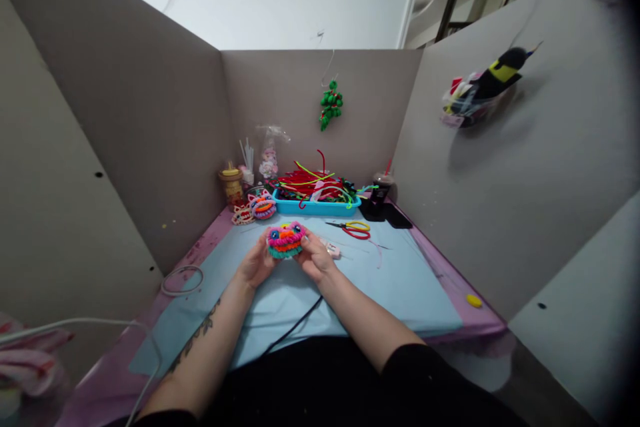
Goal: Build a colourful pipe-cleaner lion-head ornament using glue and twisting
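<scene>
Between my two hands is a chenille-stem monster face [286, 241], pink on top, orange across the mouth and teal at the bottom, with dark blue eyes. It is raised a little over the blue table cover. My left hand [257, 260] grips its left side, and my right hand [316, 255] holds the right side with the thumb on the front. A small white and pink object [333, 251] lies just beyond my right hand. Scissors [356, 229] with yellow and red handles rest farther back. Two similar finished faces, one purple-pink [263, 205] and one pale [243, 215], stand at the back left.
A blue tray [320, 208] of red, green and other chenille stems stands at the back. Beside it are a dark drink cup [382, 188] with a red straw and a brown cup [232, 188]. A white cable [183, 280] lies at left. Grey partitions enclose the table.
</scene>
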The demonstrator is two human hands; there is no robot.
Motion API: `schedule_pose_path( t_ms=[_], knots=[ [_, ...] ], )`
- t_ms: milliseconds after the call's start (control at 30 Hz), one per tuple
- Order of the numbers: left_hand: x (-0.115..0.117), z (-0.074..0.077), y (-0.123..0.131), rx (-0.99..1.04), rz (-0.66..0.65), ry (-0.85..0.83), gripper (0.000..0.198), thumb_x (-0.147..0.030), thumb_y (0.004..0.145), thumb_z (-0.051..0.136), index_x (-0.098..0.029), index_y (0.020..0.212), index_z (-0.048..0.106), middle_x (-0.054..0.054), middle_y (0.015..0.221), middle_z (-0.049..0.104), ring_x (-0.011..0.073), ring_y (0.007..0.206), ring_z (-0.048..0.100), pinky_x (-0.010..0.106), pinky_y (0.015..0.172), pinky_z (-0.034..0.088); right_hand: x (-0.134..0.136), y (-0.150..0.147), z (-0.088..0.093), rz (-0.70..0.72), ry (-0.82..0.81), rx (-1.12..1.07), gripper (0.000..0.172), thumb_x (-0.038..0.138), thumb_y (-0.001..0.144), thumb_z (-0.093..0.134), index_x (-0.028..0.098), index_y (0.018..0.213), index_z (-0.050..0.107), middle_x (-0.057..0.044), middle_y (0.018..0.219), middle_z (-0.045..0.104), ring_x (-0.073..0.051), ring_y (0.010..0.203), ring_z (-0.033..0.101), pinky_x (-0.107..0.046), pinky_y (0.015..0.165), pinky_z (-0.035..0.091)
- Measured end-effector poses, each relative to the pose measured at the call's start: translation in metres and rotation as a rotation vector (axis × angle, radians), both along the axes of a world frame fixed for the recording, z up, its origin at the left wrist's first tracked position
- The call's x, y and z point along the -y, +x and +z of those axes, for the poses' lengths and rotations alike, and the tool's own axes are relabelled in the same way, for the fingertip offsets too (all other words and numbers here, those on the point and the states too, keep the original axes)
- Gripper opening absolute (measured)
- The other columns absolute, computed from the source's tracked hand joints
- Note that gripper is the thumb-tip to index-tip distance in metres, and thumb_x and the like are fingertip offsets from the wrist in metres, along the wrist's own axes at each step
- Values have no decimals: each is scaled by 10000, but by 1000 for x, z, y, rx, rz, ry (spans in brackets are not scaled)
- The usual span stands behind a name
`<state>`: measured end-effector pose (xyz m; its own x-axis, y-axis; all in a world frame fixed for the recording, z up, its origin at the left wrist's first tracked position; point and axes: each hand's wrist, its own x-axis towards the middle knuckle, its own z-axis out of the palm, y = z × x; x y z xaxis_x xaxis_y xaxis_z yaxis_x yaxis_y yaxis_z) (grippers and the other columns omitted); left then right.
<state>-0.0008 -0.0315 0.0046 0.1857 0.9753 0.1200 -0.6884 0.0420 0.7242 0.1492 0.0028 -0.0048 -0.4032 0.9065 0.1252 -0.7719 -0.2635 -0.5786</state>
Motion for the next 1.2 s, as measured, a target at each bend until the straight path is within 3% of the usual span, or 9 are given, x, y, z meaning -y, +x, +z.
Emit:
schedule_pose_path(
  t_ms=[133, 267, 433, 667, 867, 1200],
  knots=[
    [0, -5, 7, -166, 91, 81, 931, -133, 557, 820, -313, 1351, 368, 66, 1362, 481, 250, 1179, 516, 349, 969, 420, -3, 1, -1, -66, 59, -9, 550, 258, 602, 804, 256, 1069, 514, -4, 936, 669, -163, 838, 640, -283, 704, 517],
    [-2, -7, 12, -230, 212, 102, 1094, -112, 537, 824, -315, 1425, 220, 87, 1328, 508, 241, 1171, 524, 349, 998, 398, -6, -4, -7, -201, 51, 62, 599, 213, 578, 813, 260, 1078, 486, 5, 902, 662, -145, 805, 634, -255, 682, 500],
    [-4, -5, 13, -204, 319, 116, 1133, -83, 524, 818, -321, 1437, 190, 88, 1346, 488, 229, 1130, 557, 334, 965, 438, -2, -9, -7, -240, 68, 129, 604, 226, 582, 808, 254, 1081, 470, 10, 884, 658, -132, 783, 631, -229, 663, 485],
    [-4, -2, 14, -190, 412, 63, 1169, -74, 495, 827, -298, 1446, 185, 89, 1205, 591, 228, 986, 627, 332, 883, 494, 3, -10, -1, -231, 97, 153, 614, 211, 563, 808, 245, 1075, 471, 15, 859, 662, -139, 780, 630, -252, 702, 489],
    [-2, 3, 15, -167, 410, 34, 1142, -81, 492, 821, -299, 1431, 209, 73, 1192, 590, 215, 953, 633, 323, 844, 508, 5, -5, 0, -130, 81, 92, 571, 193, 575, 789, 240, 1066, 501, 8, 870, 666, -136, 761, 633, -255, 690, 497],
    [0, 5, 15, -162, 373, 7, 1116, -79, 518, 806, -318, 1429, 207, 64, 1158, 605, 202, 888, 645, 321, 803, 523, 8, -7, 1, -114, 94, 138, 586, 139, 561, 764, 260, 1075, 509, 15, 899, 666, -136, 775, 629, -241, 660, 494]
  ],
)
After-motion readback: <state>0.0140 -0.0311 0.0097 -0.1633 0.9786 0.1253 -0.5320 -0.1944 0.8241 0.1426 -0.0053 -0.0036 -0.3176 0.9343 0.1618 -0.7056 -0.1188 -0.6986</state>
